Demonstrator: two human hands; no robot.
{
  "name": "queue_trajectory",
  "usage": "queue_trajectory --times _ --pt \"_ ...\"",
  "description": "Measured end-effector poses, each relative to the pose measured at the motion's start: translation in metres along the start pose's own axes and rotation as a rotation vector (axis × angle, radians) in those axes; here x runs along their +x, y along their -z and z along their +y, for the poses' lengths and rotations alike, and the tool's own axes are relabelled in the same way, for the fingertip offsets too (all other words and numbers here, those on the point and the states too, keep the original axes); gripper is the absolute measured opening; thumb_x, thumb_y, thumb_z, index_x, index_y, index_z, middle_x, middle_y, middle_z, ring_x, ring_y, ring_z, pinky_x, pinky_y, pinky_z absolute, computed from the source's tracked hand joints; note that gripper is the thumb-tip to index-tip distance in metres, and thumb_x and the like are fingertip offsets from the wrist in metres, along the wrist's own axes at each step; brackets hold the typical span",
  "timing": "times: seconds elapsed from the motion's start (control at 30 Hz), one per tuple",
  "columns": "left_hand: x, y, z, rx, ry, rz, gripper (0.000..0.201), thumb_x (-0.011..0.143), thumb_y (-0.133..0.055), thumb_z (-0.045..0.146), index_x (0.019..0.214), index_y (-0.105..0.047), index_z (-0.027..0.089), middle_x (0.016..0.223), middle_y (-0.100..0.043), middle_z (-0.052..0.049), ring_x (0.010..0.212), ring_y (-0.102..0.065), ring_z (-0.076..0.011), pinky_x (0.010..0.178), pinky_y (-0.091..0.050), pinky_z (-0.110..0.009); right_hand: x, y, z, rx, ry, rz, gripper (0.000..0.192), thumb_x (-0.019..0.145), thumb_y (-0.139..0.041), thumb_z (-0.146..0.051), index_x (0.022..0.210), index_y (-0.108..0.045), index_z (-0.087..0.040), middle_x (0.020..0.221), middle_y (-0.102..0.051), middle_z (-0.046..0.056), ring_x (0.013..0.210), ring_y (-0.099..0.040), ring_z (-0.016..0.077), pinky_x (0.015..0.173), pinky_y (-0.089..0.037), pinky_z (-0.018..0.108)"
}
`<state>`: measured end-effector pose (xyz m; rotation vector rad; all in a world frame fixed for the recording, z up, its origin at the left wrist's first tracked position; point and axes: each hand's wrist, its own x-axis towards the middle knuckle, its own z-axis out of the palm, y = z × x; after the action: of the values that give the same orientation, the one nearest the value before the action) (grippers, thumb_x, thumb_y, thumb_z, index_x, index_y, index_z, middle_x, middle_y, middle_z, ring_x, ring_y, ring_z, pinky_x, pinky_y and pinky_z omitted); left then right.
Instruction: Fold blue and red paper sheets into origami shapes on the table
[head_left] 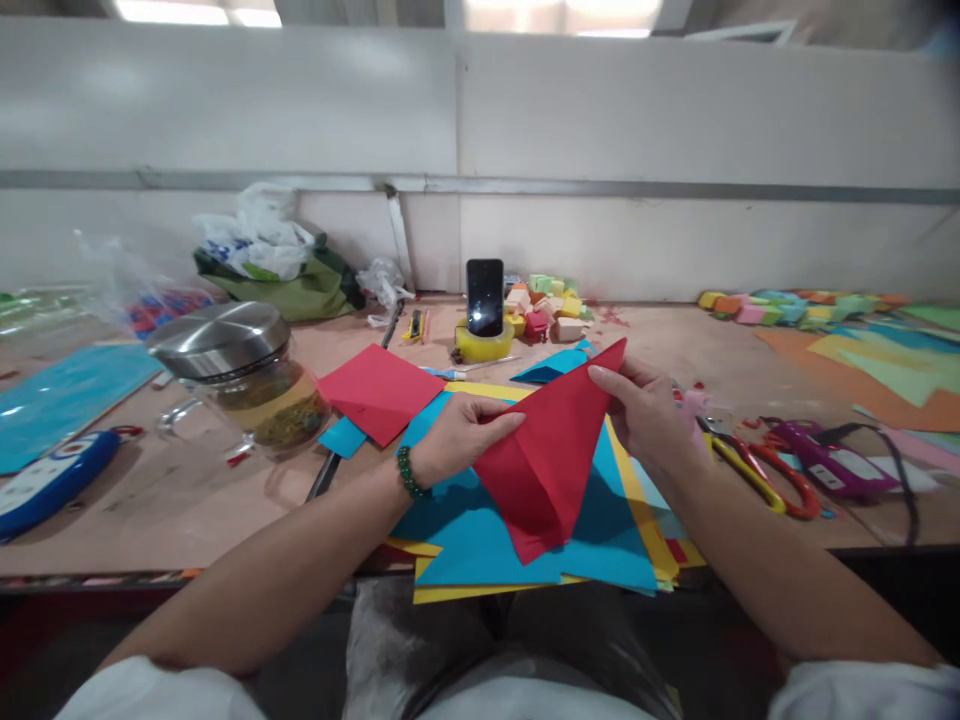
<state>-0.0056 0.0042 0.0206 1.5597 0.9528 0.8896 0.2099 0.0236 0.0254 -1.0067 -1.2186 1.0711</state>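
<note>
A folded sheet of red paper (551, 460) hangs between my two hands, its creases showing and one pointed corner up at the right. My left hand (472, 435) pinches its upper left edge between thumb and fingers; a green bead bracelet circles that wrist. On the upper right part of the sheet, my right hand (649, 405) grips with the thumb in front and the fingers behind. Beneath the red sheet lie blue paper sheets (457, 545) on top of yellow paper (645, 510). Another red paper square (375, 395) rests flat to the left.
A glass teapot (277, 405) with a steel lid stands left. At the back are a phone (485, 298) on a yellow tape roll (484, 345) and folded paper pieces (547, 315). Scissors (780, 480) and a purple device (829, 460) lie right, a blue-and-white device (56, 485) far left.
</note>
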Motion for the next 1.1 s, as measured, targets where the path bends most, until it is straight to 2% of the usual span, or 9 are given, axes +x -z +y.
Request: queue_trajectory --times 0.1,0.27,0.47,0.63,0.77,0.97,1.1 --pt "0.000 0.004 0.003 0.064 -0.016 0.010 0.042 0.072 -0.068 0.054 0.077 -0.073 0.012 0.062 -0.064 -0.002 0.055 -0.050 -0.0118 0.049 -0.037 -0.021 0.003 0.003 -0.005 0.040 0.032 0.033 0.028 0.059 -0.081 -0.043 0.068 -0.065 -0.023 0.068 -0.067 -0.002 0.064 -0.062 0.0158 0.065 -0.054 0.033" --pt "0.000 0.010 0.006 0.165 -0.094 0.024 0.038 0.076 -0.064 0.048 0.075 -0.073 0.012 0.060 -0.062 -0.002 0.053 -0.047 -0.0109 0.047 -0.034 -0.021 0.006 0.005 -0.008 0.078 0.044 0.063 0.033 0.052 -0.085 -0.047 0.066 -0.068 -0.023 0.067 -0.068 -0.002 0.062 -0.061 0.0148 0.062 -0.054 0.031" --pt "0.001 0.012 0.008 0.197 -0.070 -0.019 0.039 0.076 -0.064 0.050 0.072 -0.072 0.011 0.059 -0.061 -0.002 0.053 -0.048 -0.0112 0.047 -0.034 -0.021 0.008 0.006 -0.011 0.127 0.028 0.055 0.036 0.048 -0.087 -0.049 0.058 -0.067 -0.021 0.059 -0.064 -0.003 0.055 -0.057 0.0110 0.057 -0.053 0.026" --pt "0.005 0.014 0.005 0.134 -0.027 0.038 0.038 0.072 -0.069 0.050 0.076 -0.071 0.013 0.069 -0.066 -0.003 0.060 -0.053 -0.0129 0.052 -0.039 -0.021 0.012 0.009 -0.005 0.142 0.063 0.081 0.038 0.046 -0.089 -0.045 0.051 -0.062 -0.019 0.052 -0.059 -0.005 0.051 -0.054 0.0079 0.053 -0.050 0.021" --pt "0.007 0.014 0.006 0.097 -0.014 0.123 0.036 0.068 -0.074 0.049 0.070 -0.067 0.014 0.066 -0.063 -0.001 0.058 -0.051 -0.0113 0.050 -0.038 -0.020 0.015 0.011 -0.001 0.136 0.072 0.091 0.036 0.049 -0.088 -0.042 0.051 -0.061 -0.018 0.051 -0.058 -0.005 0.050 -0.054 0.0079 0.053 -0.051 0.021" --pt "0.004 0.014 0.010 0.031 0.002 0.108 0.038 0.064 -0.076 0.051 0.071 -0.070 0.014 0.067 -0.065 -0.001 0.058 -0.051 -0.0108 0.051 -0.038 -0.020 0.016 0.012 -0.001 0.168 0.046 0.126 0.030 0.048 -0.089 -0.036 0.058 -0.066 -0.019 0.053 -0.062 -0.006 0.047 -0.054 0.0066 0.045 -0.047 0.017" --pt "0.003 0.014 0.011 -0.057 0.035 0.126 0.041 0.058 -0.080 0.052 0.070 -0.070 0.014 0.068 -0.066 -0.002 0.060 -0.055 -0.0123 0.054 -0.041 -0.022 0.014 0.011 -0.002 0.224 0.050 0.127 0.030 0.046 -0.090 -0.034 0.058 -0.066 -0.020 0.055 -0.064 -0.006 0.049 -0.057 0.0067 0.047 -0.049 0.016"
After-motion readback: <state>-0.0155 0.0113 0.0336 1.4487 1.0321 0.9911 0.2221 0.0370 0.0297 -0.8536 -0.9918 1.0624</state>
